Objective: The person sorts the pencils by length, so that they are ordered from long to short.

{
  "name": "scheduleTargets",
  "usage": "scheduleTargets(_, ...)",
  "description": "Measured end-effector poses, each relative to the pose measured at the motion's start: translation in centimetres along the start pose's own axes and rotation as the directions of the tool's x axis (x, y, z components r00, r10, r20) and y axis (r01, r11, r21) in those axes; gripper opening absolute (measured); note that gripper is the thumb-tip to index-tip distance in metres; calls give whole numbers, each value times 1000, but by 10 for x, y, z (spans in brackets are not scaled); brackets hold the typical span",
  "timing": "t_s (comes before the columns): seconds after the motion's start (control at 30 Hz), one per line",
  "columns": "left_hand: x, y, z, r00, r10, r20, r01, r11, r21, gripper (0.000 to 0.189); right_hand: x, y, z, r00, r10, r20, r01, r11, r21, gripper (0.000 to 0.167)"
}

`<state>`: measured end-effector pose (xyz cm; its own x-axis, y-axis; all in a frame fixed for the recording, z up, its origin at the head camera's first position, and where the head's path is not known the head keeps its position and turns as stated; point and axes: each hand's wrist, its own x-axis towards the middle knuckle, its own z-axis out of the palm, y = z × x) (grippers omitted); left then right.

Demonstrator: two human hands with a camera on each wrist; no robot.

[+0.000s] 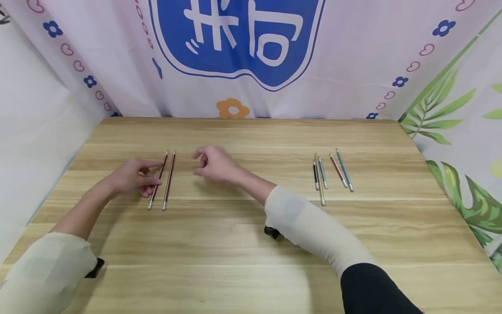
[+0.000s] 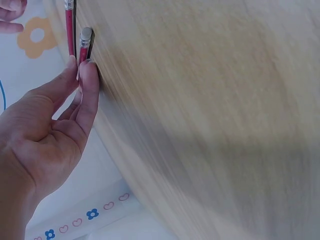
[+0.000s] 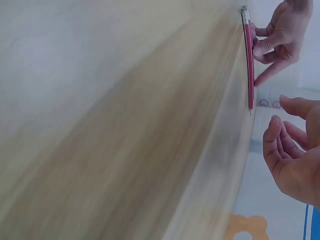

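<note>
Two dark red pencils lie side by side on the wooden table, silver ends toward the near side. My left hand [image 1: 133, 176] is at the left pencil [image 1: 151, 200], with the index finger stretched to its upper part and the thumb lower down along it. Just right of it lies the other red pencil [image 1: 169, 181], a narrow gap between them. My right hand [image 1: 215, 163] hovers right of this pair, fingers loosely bent and nothing held. In the left wrist view, the left fingertips [image 2: 89, 72] overlap the nearer red pencil [image 2: 83, 52].
At the right of the table [image 1: 243, 244] lie several shorter pencils: a dark blue one [image 1: 315, 175], a tan one [image 1: 322, 185], a pink one [image 1: 338, 170] and a blue-green one [image 1: 344, 170] among them. A printed curtain [image 1: 345, 65] hangs behind the far edge.
</note>
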<state>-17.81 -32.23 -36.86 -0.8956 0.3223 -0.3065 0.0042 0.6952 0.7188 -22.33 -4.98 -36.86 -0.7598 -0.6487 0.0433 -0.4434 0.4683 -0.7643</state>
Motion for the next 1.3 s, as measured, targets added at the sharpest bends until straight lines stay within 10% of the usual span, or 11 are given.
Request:
scheduleTargets(0.7,-4,-1,-3,999,25,-24,-24,999,22,64,-35,21,-44,998,29,-63,-29,1000,-10,35)
scheduleTargets(1.3,5,14,-2,985,172,-9,-163,951,262,54,-63,43,-69,990,86,-108,-84,996,24,37)
